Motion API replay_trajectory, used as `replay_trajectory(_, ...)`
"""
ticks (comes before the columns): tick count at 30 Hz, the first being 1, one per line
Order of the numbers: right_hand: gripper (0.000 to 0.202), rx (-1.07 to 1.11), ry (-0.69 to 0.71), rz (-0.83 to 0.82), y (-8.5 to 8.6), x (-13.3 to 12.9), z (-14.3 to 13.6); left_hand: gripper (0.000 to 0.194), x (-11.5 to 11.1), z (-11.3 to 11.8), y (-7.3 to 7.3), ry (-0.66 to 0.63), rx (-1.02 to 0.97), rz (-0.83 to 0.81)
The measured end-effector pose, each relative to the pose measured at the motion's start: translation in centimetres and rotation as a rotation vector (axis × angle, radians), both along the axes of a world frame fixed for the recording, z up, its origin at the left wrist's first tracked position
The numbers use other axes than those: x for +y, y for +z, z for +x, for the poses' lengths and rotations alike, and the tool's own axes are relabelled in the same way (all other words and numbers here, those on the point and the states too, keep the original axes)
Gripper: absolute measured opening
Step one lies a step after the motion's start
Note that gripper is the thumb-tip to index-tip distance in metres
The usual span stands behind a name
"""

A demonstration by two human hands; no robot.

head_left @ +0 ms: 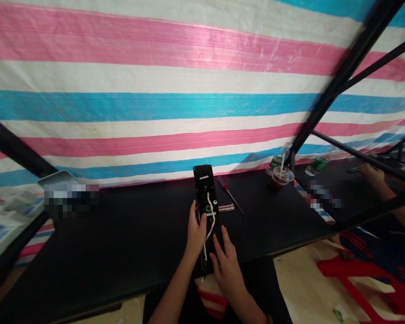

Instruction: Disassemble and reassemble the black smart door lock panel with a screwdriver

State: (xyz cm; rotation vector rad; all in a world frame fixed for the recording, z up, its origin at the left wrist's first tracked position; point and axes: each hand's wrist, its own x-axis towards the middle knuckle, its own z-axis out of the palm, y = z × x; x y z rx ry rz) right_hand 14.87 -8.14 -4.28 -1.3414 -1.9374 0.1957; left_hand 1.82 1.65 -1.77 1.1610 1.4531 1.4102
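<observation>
A long black panel, perhaps the back of a door lock, stands near the middle of the black table. A white cable runs down its face to the lower end. My left hand grips the panel's left edge, with the thumb over its face. My right hand rests at the lower right side, its fingers spread and stretched out. Just right of the panel lies a screwdriver with a red and purple handle. Partly behind the panel is a clear, slim object whose kind I cannot make out.
On the right of the table stand a plastic cup with a straw and a bottle behind it. Black metal bars frame both sides. Another person's hand is at the neighbouring table. A red stool stands below.
</observation>
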Motion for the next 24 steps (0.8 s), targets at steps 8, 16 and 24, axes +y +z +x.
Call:
replay_trajectory(8,0.073,-0.032,0.232,-0.128,1.6,0.2,1.8,0.053,-0.4,0.9,0.1,0.028,-0.137,-0.111)
replay_trajectory(16,0.032,0.037,0.293,-0.002,1.2,-0.9,4.4,0.064,-1.3,0.9,-0.8,-0.022,-0.139,-0.057)
replay_trajectory(24,0.024,-0.172,0.274,-0.107,4.0,-0.8,2.7,0.058,-1.3,1.2,-0.7,0.021,-0.094,-0.042)
